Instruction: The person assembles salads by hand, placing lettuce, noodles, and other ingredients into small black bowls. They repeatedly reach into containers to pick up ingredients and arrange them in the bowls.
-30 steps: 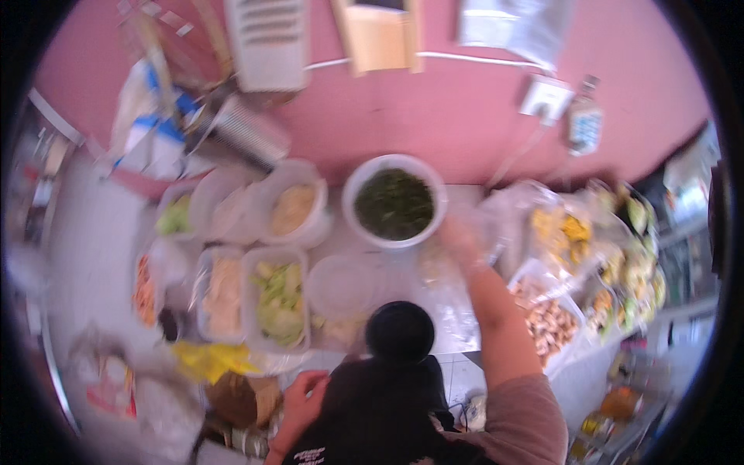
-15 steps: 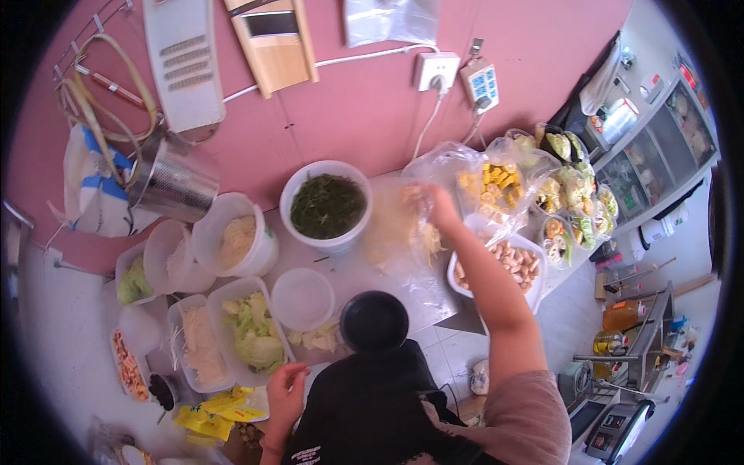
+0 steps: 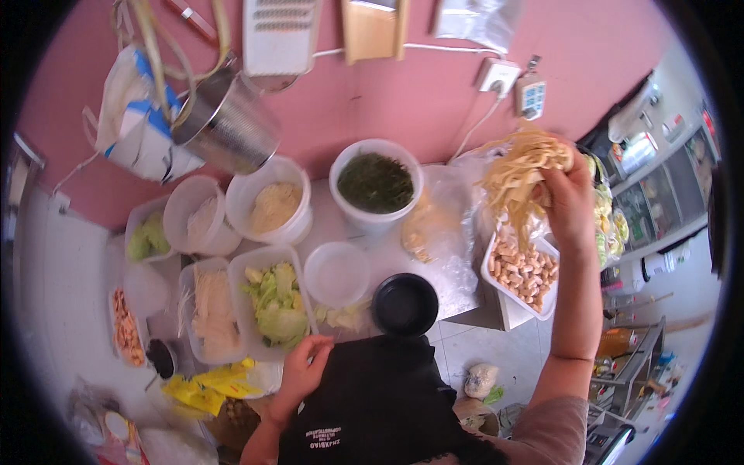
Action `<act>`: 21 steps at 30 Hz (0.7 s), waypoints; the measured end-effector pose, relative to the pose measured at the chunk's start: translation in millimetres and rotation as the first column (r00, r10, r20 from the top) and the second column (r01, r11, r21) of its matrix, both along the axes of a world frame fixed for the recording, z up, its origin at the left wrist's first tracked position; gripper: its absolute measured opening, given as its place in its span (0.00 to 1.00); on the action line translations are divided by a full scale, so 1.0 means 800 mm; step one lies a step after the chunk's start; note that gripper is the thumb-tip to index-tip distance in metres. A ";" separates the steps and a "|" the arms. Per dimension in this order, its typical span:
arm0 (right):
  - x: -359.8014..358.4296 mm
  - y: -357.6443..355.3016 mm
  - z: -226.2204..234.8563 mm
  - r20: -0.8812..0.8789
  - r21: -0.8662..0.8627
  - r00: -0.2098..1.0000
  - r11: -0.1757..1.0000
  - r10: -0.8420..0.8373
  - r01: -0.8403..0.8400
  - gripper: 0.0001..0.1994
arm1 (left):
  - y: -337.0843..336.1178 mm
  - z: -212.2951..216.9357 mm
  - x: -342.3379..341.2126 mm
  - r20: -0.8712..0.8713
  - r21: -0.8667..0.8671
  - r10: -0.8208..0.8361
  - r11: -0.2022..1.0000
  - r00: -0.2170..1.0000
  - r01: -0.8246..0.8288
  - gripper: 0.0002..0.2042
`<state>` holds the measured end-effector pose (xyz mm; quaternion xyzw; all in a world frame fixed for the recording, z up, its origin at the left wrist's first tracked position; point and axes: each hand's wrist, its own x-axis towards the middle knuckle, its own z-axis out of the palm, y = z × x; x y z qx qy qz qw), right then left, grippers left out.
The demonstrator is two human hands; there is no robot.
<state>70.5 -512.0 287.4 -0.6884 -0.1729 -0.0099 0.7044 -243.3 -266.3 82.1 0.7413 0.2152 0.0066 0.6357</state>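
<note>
My right hand (image 3: 564,190) is raised at the right, closed around a bunch of pale yellow flat strips (image 3: 521,172) that look like shredded tofu skin. The strips dangle above a white tray (image 3: 552,310) of short sausage pieces (image 3: 519,271). Left of that tray lies a clear plastic bag (image 3: 446,205) with more yellowish food inside. My left hand (image 3: 304,366) hovers at the table's near edge beside a tub of lettuce (image 3: 277,298), fingers loosely bent and holding nothing. A black bowl (image 3: 404,304) sits near my body, beside a translucent round tub (image 3: 336,273).
A white bucket of dark green shreds (image 3: 376,182) stands at the wall. Left of it are a tub of pale food (image 3: 271,208) and a box of white strands (image 3: 213,310). A metal strainer (image 3: 229,120) and a grater (image 3: 280,35) hang above. Wrapped vegetables (image 3: 608,225) sit far right.
My right hand has come up from the plastic bag and moved right, now carrying the strips. The view has shifted, so the table's things appear farther right. My left hand stays near the edge.
</note>
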 end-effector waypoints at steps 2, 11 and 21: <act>-0.011 0.004 -0.001 -0.003 0.000 0.998 0.998 0.062 -0.062 0.16 | 0.008 0.008 -0.001 -0.029 0.002 -0.022 1.000 0.999 0.022 0.09; -0.081 0.125 -0.134 -0.309 -0.119 0.860 0.881 0.406 -0.458 0.16 | 0.032 -0.009 -0.034 -0.026 -0.023 0.047 0.999 0.999 -0.047 0.09; -0.093 0.201 -0.197 -0.026 -0.616 0.807 0.627 0.590 -0.478 0.20 | 0.042 -0.016 -0.048 -0.075 -0.030 0.122 0.992 0.990 -0.125 0.08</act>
